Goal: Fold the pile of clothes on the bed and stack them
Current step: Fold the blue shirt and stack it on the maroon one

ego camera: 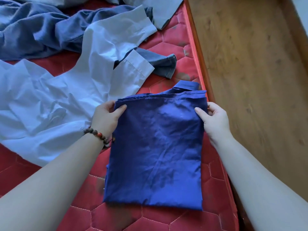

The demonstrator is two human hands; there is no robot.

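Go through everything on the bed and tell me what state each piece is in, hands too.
Dark blue shirt: folded flat, far corners pinched.
Left hand: pinching its far left corner.
Right hand: pinching its far right corner.
Light blue shirt: unfolded, crumpled.
Grey-blue garment: unfolded, bunched.

Folded dark blue cotton shirt (155,147) on red quilted mattress (166,47), near its right edge; crumpled pale blue shirt (66,90) left; slate-blue denim garment (38,30) behind; wooden floor (250,64) right.
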